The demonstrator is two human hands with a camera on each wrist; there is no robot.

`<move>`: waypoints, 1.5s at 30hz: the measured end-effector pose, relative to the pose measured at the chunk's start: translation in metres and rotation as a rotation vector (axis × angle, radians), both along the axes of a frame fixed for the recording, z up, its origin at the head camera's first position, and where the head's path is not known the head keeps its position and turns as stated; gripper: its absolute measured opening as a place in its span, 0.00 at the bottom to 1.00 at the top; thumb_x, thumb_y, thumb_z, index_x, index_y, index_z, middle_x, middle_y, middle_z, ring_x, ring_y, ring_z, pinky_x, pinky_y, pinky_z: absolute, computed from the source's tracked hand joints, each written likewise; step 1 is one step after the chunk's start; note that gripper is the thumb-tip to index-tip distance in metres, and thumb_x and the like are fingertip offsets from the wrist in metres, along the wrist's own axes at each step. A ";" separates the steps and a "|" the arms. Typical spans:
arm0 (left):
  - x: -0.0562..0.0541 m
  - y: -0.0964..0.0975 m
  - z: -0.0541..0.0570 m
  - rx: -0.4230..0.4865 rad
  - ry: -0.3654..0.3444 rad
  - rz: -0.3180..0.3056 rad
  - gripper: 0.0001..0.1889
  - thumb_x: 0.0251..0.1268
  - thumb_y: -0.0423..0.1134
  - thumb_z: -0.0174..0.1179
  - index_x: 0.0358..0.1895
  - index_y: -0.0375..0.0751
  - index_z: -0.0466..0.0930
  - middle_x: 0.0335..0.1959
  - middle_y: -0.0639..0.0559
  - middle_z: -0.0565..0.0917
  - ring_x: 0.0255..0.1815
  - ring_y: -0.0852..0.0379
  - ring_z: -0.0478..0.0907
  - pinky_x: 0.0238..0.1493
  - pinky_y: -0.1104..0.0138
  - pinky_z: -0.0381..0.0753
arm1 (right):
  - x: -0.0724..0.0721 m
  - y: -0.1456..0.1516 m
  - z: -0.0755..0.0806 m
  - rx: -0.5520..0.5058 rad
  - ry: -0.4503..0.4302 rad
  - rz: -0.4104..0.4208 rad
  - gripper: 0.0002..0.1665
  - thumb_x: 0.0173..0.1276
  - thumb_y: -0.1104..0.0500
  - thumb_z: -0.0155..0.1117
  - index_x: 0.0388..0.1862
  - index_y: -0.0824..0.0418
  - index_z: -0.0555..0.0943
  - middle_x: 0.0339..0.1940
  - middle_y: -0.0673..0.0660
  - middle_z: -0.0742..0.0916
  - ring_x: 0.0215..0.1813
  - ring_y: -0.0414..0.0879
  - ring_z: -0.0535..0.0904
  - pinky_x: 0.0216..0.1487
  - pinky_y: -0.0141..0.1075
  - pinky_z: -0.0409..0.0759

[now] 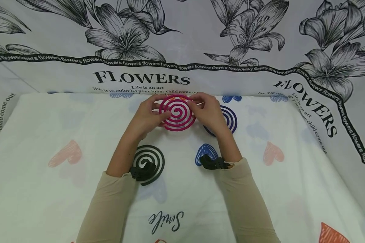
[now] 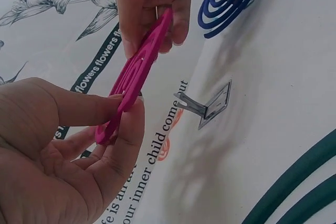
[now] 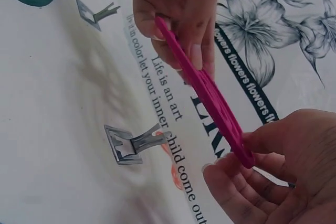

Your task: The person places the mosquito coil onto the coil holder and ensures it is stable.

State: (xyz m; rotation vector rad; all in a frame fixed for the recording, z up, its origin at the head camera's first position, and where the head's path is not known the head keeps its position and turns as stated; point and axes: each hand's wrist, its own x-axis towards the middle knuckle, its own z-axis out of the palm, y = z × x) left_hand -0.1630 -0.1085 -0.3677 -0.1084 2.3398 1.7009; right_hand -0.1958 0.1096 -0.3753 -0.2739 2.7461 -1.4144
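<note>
A pink mosquito coil (image 1: 177, 130) is held up between both hands above the far edge of the white cloth. My left hand (image 1: 147, 116) pinches its left rim, thumb on the near face and fingers behind. The right hand (image 1: 207, 109) grips the opposite rim between thumb and fingers. In the left wrist view the coil (image 2: 144, 64) appears nearly edge-on. Below it stands a small metal coil stand (image 2: 216, 106) with an upright prong. Two such stands show in the right wrist view, a nearer one (image 3: 123, 148) and a farther one (image 3: 92, 14).
A dark green coil (image 1: 162, 162) lies under the left wrist, partly covered by the black wrist camera (image 1: 143, 171). Beyond the right forearm lies a dark blue coil (image 1: 235, 119), partly hidden. The white cloth (image 1: 94, 202) overlies a flower-print cloth (image 1: 188, 44).
</note>
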 end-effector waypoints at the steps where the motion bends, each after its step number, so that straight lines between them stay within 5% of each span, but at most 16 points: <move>1: 0.000 0.000 0.000 0.002 0.000 -0.001 0.37 0.73 0.37 0.68 0.81 0.49 0.64 0.67 0.37 0.78 0.59 0.40 0.87 0.46 0.61 0.93 | 0.000 -0.001 0.000 0.003 0.001 -0.009 0.21 0.77 0.51 0.68 0.64 0.59 0.85 0.55 0.60 0.90 0.48 0.52 0.88 0.50 0.42 0.92; 13: -0.001 0.000 -0.001 -0.003 -0.013 0.002 0.38 0.71 0.41 0.70 0.81 0.50 0.64 0.68 0.39 0.82 0.59 0.41 0.88 0.41 0.65 0.93 | -0.003 -0.007 0.000 0.006 -0.049 -0.029 0.19 0.77 0.51 0.67 0.61 0.59 0.85 0.54 0.60 0.90 0.49 0.52 0.86 0.51 0.43 0.91; 27: -0.004 0.000 -0.007 0.026 -0.052 0.028 0.45 0.72 0.39 0.69 0.85 0.53 0.52 0.73 0.37 0.78 0.59 0.39 0.87 0.41 0.65 0.93 | -0.003 -0.010 -0.005 -0.121 -0.290 0.046 0.39 0.71 0.49 0.74 0.78 0.46 0.72 0.67 0.60 0.83 0.60 0.54 0.86 0.49 0.41 0.92; 45: -0.005 0.009 -0.013 0.075 -0.052 -0.008 0.37 0.76 0.41 0.66 0.82 0.50 0.60 0.68 0.37 0.80 0.55 0.41 0.88 0.48 0.54 0.93 | -0.004 -0.010 -0.009 -0.116 -0.223 0.049 0.38 0.71 0.53 0.73 0.78 0.48 0.72 0.77 0.58 0.78 0.74 0.57 0.78 0.65 0.52 0.87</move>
